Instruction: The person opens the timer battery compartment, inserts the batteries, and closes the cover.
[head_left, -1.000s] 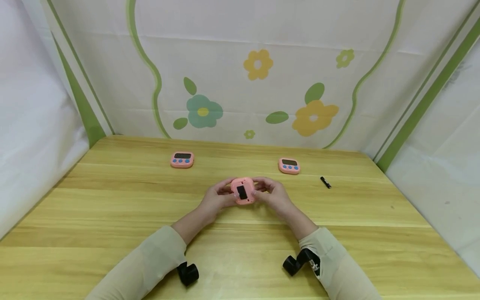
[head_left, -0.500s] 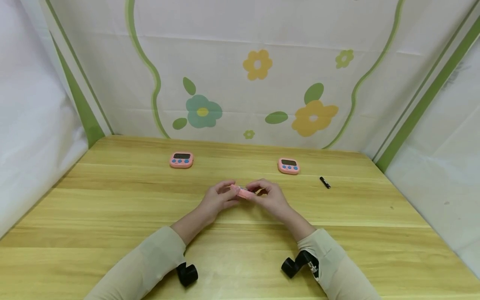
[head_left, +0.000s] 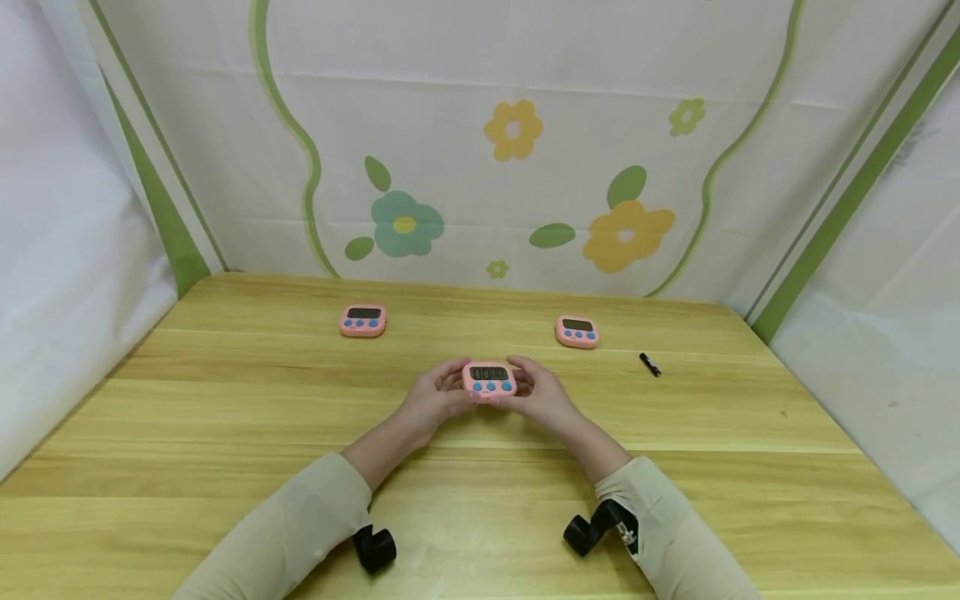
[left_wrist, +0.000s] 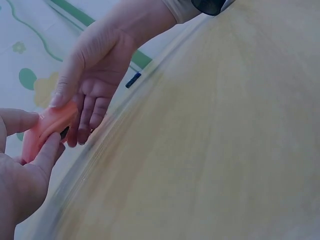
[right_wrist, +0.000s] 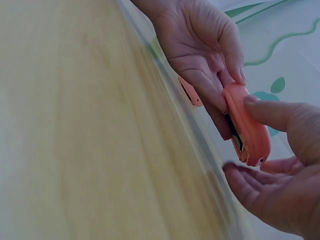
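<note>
Pinching a pink timer (head_left: 490, 379) between fingers of left hand (head_left: 433, 398) and right hand (head_left: 546, 400), left of a black cylinder (head_left: 650, 365), perhaps a battery.

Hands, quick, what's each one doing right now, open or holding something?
Left hand: closed, holding the timer by its left side.
Right hand: closed, holding the same timer by its right side.

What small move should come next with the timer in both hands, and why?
Probably lower the held timer onto the table, face up: the left hand and right hand hold it raised, its screen appears to show digits, and a second timer and a third timer lie there face up.
</note>
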